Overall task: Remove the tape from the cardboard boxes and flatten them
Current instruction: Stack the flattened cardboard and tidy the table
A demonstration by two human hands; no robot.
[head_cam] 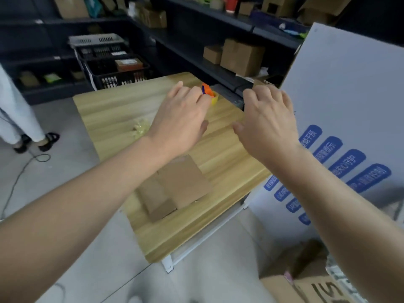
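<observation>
The tabletop [113,106] was pale yellow-tan wood with lengthwise grain streaks, on a white frame [207,237]. Near its near edge lay flattened cardboard [181,182], plain brown. Toward the left edge sat a crumpled tape wad [141,129], translucent yellow. At the far edge an orange-and-blue item [206,89] topped a yellow one [214,99]. Off the right edge stood a white panel [349,84] printed with blue rounded labels [347,162] bearing white characters. The floor [65,171] was pale grey.

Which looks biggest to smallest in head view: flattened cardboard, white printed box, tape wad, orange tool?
1. white printed box
2. flattened cardboard
3. tape wad and orange tool: about alike; the left hand covers part of the tool, so unranked.
</observation>
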